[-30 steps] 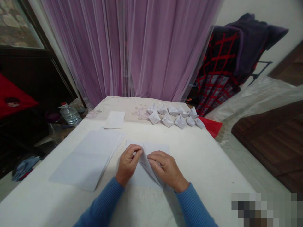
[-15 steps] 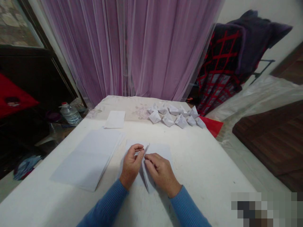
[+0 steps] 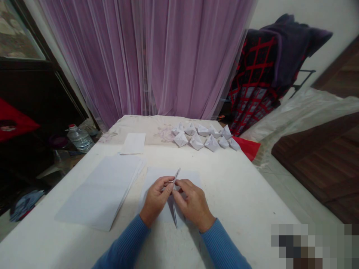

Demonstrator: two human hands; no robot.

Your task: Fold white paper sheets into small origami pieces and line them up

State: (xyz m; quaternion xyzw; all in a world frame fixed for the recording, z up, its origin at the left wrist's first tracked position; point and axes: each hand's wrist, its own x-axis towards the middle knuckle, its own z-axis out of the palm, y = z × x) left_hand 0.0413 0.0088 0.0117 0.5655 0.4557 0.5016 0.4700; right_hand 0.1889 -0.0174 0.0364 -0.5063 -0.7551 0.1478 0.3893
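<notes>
A folded piece of white paper (image 3: 175,215) stands nearly on edge between my two hands. My left hand (image 3: 157,198) pinches it from the left with thumb and fingers. From the right, my right hand (image 3: 193,201) closes thumb and fingers on the same folded paper. Beneath it, a flat white sheet (image 3: 192,175) lies on the table. A stack of white paper (image 3: 98,190) rests to the left of my left hand. Farther back sit several folded paper boats (image 3: 196,142) in two rows.
A smaller white paper pile (image 3: 134,143) lies at the back left of the white table (image 3: 238,209). Something red (image 3: 248,148) shows at the right edge. A plastic bottle (image 3: 80,138) stands off the left side; purple curtains (image 3: 179,56) hang behind.
Both hands have drawn closer together around the folded paper, whose upper end now leans a little more to the right. The view has shifted slightly.
</notes>
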